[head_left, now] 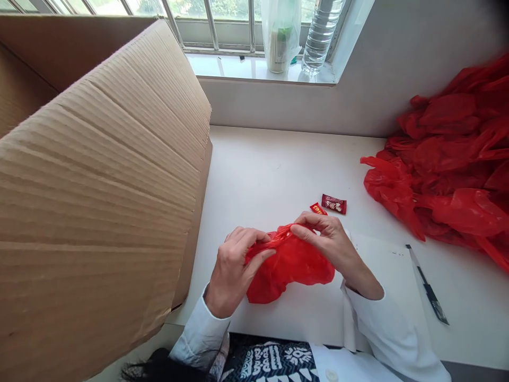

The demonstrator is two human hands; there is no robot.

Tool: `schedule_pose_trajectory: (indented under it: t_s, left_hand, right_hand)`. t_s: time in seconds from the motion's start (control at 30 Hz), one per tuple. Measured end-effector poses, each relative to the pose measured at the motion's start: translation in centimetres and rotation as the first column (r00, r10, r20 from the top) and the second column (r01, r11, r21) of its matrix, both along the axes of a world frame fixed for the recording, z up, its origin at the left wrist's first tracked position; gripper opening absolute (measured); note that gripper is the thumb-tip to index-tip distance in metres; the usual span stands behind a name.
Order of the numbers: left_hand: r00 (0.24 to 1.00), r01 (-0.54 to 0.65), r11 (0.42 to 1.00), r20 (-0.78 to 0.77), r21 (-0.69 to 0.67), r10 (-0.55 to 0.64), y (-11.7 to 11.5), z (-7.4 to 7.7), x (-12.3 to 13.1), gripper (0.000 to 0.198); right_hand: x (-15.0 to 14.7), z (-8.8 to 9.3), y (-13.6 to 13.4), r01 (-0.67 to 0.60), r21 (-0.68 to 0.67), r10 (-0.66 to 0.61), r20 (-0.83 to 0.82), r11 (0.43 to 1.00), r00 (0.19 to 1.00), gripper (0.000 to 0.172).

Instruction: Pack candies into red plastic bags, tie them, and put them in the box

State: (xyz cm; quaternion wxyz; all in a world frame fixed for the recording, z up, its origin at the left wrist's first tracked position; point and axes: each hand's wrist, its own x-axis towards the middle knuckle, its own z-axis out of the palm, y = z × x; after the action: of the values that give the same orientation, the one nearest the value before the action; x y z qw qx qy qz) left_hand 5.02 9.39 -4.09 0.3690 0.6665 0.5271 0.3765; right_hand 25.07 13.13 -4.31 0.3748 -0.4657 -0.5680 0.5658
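Note:
A small red plastic bag lies on the white table in front of me. My left hand pinches the bag's gathered top edge from the left. My right hand pinches the same edge from the right, fingers closed on the plastic. Just beyond my right hand lie two small red wrapped candies on the table.
A large open cardboard box fills the left side. A heap of red plastic bags sits at the right. A utility knife lies near the right edge. A water bottle and a bagged cup stand on the windowsill.

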Motion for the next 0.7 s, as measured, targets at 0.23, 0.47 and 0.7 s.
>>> schedule_pose_trajectory:
  t_s: [0.23, 0.47, 0.7]
  left_hand:
    - [0.900, -0.014, 0.996, 0.434, -0.086, 0.051, -0.2, -2.0, -0.5, 0.036]
    - [0.866, -0.155, 0.987, 0.487, 0.045, 0.114, -0.3, -0.1, -1.3, 0.032]
    - [0.998, -0.021, 0.963, 0.061, 0.267, 0.005, -1.4, -0.1, -1.7, 0.032]
  right_hand:
    - [0.7, -1.0, 0.0, 0.085, -0.181, -0.128, -0.241, 0.980, 0.962, 0.029]
    - [1.3, 3.5, 0.9, 0.430, 0.053, -0.390, -0.334, 0.901, 0.858, 0.021]
    - [3.7, 1.6, -0.1, 0.410, -0.019, -0.407, -0.175, 0.912, 0.896, 0.017]
